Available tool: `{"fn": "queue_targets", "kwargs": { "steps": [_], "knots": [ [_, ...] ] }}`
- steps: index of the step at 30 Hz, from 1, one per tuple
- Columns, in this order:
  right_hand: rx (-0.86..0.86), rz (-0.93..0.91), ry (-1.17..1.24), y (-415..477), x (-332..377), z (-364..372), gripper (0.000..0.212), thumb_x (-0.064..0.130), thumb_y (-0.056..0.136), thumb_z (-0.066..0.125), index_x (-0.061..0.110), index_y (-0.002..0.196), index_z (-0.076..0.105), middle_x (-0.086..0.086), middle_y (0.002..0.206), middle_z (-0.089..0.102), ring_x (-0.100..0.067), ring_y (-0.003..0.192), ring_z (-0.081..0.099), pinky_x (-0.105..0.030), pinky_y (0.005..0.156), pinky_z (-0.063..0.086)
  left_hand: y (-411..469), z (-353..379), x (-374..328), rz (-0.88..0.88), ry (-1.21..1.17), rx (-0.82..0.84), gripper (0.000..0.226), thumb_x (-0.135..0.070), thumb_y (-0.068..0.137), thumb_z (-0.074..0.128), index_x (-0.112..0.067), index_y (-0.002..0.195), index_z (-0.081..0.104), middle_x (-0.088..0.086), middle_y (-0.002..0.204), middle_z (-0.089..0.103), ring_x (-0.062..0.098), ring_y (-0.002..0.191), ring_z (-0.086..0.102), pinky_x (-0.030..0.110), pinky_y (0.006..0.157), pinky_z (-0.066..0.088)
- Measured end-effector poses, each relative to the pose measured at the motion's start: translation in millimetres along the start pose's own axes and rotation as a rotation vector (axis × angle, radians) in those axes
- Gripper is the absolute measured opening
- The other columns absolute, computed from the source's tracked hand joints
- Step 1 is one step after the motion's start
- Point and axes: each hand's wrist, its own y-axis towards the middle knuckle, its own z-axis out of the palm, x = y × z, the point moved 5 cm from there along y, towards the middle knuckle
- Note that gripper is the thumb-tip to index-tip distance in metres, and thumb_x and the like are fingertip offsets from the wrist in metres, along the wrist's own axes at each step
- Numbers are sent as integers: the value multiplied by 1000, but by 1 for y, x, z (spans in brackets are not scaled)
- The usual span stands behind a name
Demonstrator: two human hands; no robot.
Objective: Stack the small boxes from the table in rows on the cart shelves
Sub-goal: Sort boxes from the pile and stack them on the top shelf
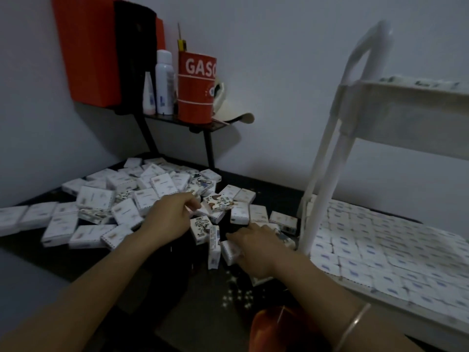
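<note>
Several small white boxes [119, 199] lie in a loose heap on the dark table [76, 262]. My left hand [170, 217] reaches into the heap and pinches a printed box [219, 203] at its left edge. Close to the cart's leg, my right hand [256, 247] lies low on the table, its fingers curled round a white box [229, 251]. Another box [214, 250] stands on edge between my hands. The white cart [330, 158] stands at the right. Its lower shelf [396, 252] is covered with rows of boxes, and more show on the upper shelf [418, 83].
A small black wall shelf [187, 121] above the table carries a red can marked GASO [196, 87], a white spray bottle [164, 82] and a small tube. A red-and-black case [101, 52] hangs at upper left. Small white specks [238, 295] dot the table near me.
</note>
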Motion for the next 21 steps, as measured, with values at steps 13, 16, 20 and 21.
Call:
{"fn": "queue_targets", "kwargs": {
  "steps": [13, 16, 20, 21],
  "knots": [
    [-560, 148, 449, -7, -7, -22, 61, 40, 76, 76, 27, 125, 43, 6, 117, 55, -12, 103, 51, -32, 89, 48, -49, -31, 45, 200, 344, 198, 43, -2, 82, 57, -34, 111, 61, -14, 114, 59, 6, 104, 53, 28, 87, 45],
    [-562, 120, 449, -7, 0, -24, 64, 45, 76, 74, 29, 129, 41, 5, 120, 57, -13, 109, 52, -35, 93, 48, -60, -40, 51, 323, 577, 77, 47, -14, 77, 71, -28, 121, 61, -4, 125, 59, 19, 115, 53, 39, 98, 39],
    [-608, 97, 448, -9, 9, -24, 66, 48, 78, 72, 27, 131, 41, 5, 125, 57, -12, 115, 50, -35, 97, 46, -65, -57, 78, 139, 621, -135, 87, -48, 72, 74, -20, 146, 38, 11, 154, 30, 34, 139, 29, 54, 110, 18],
    [-615, 99, 451, -10, 9, -24, 66, 48, 78, 72, 27, 132, 41, 5, 126, 56, -12, 116, 49, -35, 98, 45, -67, -57, 84, 95, 604, -163, 90, -57, 74, 65, -18, 149, 33, 13, 157, 24, 34, 143, 22, 54, 113, 12]
  ]
}}
